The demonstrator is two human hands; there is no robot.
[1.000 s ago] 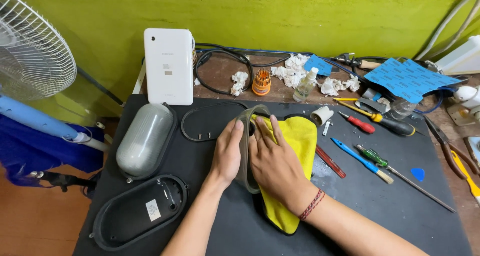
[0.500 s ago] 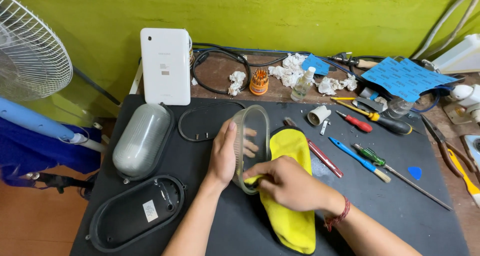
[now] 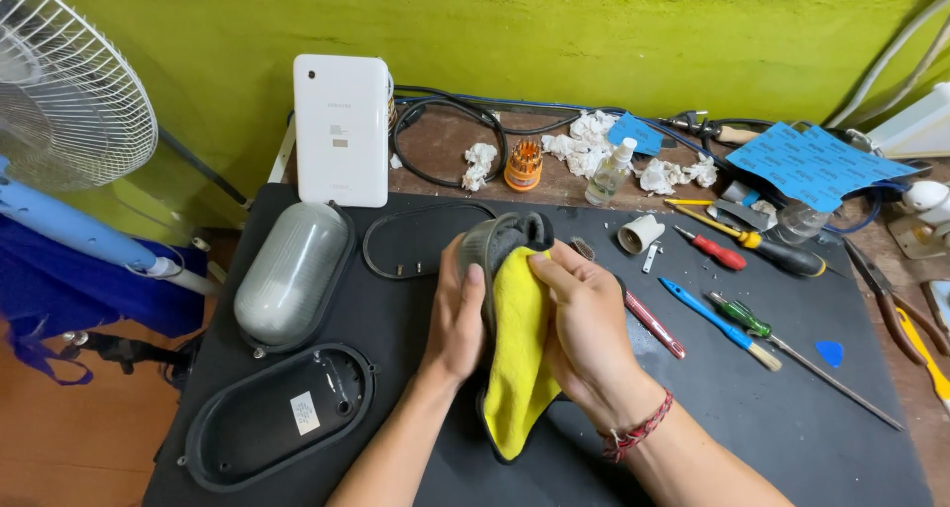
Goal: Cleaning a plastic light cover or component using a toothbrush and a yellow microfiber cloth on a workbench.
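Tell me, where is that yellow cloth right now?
The yellow cloth is mid-table in the head view, pressed between both hands against a glass cover, right of the black oval base.

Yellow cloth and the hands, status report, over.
Left hand grips oval glass lamp cover upright. Right hand presses yellow microfibre cloth against it. Black rubber gasket ring lies just left, apart.

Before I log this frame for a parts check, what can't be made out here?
Head view only:
- Glass lamp cover: mostly hidden by the yellow cloth and both hands, left hand, right hand.
- Standing fan: cut off by the left edge.
- Label on the black lamp base: too small to make out.
- Pliers: run off the right edge.
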